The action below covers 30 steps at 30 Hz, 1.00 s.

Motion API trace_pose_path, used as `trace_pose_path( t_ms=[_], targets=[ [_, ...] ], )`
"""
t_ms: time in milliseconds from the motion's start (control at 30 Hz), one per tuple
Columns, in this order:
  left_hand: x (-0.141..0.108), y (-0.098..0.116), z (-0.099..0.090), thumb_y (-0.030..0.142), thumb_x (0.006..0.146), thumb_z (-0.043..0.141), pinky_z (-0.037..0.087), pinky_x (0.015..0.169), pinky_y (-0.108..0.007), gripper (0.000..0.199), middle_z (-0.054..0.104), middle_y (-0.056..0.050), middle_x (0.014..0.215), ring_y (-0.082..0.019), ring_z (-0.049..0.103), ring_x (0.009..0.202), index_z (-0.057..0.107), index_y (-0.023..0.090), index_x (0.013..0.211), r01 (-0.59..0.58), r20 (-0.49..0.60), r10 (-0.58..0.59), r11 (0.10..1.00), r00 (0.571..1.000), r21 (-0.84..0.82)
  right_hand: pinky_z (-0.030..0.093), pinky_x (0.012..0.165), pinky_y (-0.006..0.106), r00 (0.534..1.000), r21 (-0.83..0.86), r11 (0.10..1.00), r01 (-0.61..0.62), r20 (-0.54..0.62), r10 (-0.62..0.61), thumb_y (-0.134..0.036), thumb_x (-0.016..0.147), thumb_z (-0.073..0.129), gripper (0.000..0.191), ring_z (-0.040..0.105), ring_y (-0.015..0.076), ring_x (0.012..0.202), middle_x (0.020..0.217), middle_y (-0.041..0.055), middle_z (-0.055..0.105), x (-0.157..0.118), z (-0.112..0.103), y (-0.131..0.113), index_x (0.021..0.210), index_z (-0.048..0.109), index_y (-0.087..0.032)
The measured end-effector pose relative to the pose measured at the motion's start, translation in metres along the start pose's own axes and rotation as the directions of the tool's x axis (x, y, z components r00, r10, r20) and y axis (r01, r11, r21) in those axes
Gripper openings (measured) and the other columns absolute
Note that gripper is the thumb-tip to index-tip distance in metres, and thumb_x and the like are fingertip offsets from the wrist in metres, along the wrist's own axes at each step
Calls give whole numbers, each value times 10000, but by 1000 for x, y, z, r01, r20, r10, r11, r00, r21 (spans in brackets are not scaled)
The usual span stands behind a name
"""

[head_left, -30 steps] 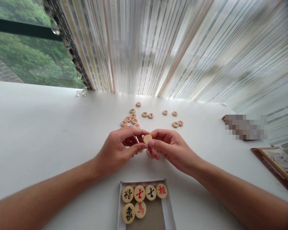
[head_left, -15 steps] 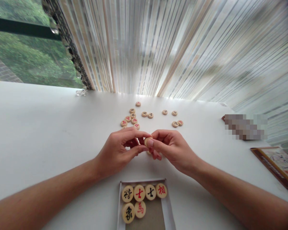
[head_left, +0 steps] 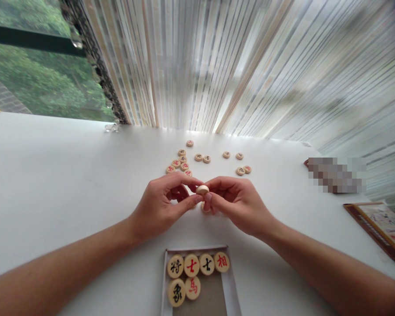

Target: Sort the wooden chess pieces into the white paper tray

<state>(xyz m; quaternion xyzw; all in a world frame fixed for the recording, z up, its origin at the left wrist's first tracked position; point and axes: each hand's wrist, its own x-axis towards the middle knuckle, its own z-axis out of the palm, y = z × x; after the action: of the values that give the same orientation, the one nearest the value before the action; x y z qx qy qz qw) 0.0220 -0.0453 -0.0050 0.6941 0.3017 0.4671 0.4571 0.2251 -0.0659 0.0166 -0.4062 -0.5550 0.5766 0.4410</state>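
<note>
Between my two hands, above the white table, is a round wooden Chinese chess piece (head_left: 202, 190); its marking cannot be read. My left hand (head_left: 166, 204) pinches its left side with thumb and fingertips. On the right side, the thumb and fingers of my right hand (head_left: 238, 202) grip it too. Another chess piece (head_left: 204, 208) lies below, partly hidden by my right fingers. Nearer to me, an open white box (head_left: 232, 285) holds several pieces with red or black characters: a full row at its far end and two pieces in the row below.
Loose chess pieces (head_left: 184, 166) lie scattered on the white table (head_left: 69, 184) beyond my hands. At the right are a box lid (head_left: 378, 228) with printed pictures and a blurred-out item (head_left: 335, 175). A small glass ornament (head_left: 112, 127) stands by the curtain (head_left: 191, 66).
The held chess piece has turned from tilted to nearly level between my fingertips. My right fingers have shifted, uncovering more of the piece below. The box's contents are the same.
</note>
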Motion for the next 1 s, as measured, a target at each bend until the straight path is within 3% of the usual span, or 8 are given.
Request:
trace_pose_path(
  t_ms=[167,300,567,667,800,1000],
  targets=[
    [0,-1,-1,186,900,831,594,638,-216,81,729,-62,958,-138,731,778,796,163,968,-58,-50,61,997,997,50,621,657,286,996,-141,986,86,12,-85,-456,843,890,355,768,195,755,861,93,824,-2,-2,0,1045,839,-168],
    [-1,-3,-3,99,899,799,597,665,-215,112,722,-70,1013,-141,716,844,814,180,975,-141,-13,144,983,990,119,635,695,291,994,-223,969,103,47,-95,-390,845,896,284,780,204,780,870,87,834,-3,-7,-6,1029,855,-177],
    [1,-1,-3,33,909,745,581,647,-190,180,725,-44,977,-90,677,731,808,182,987,-314,115,295,924,949,217,582,680,267,985,-352,936,18,169,45,-217,791,858,166,688,156,719,836,59,797,-3,-18,-21,928,805,-140],
    [0,-1,-2,26,887,726,580,626,-200,206,719,-47,1004,-95,675,721,782,174,1018,-247,89,232,945,969,216,538,617,250,983,-431,902,32,177,50,-182,796,799,110,633,135,668,783,32,753,-5,-18,-26,894,773,-139],
    [0,-3,-2,39,873,692,569,610,-211,229,730,-56,1041,-106,681,733,761,170,1048,-124,-37,132,976,990,181,519,633,249,982,-561,818,127,187,-24,-161,786,776,99,605,128,678,792,14,748,-11,-15,-32,884,760,-158],
    [1,-7,-2,67,865,671,546,593,-230,222,748,-60,1014,-119,668,726,758,164,1044,-90,-67,100,987,993,133,485,670,211,930,-621,712,328,345,-127,-121,794,788,123,583,97,695,776,-34,701,-33,-3,-47,867,709,-179]
  ],
)
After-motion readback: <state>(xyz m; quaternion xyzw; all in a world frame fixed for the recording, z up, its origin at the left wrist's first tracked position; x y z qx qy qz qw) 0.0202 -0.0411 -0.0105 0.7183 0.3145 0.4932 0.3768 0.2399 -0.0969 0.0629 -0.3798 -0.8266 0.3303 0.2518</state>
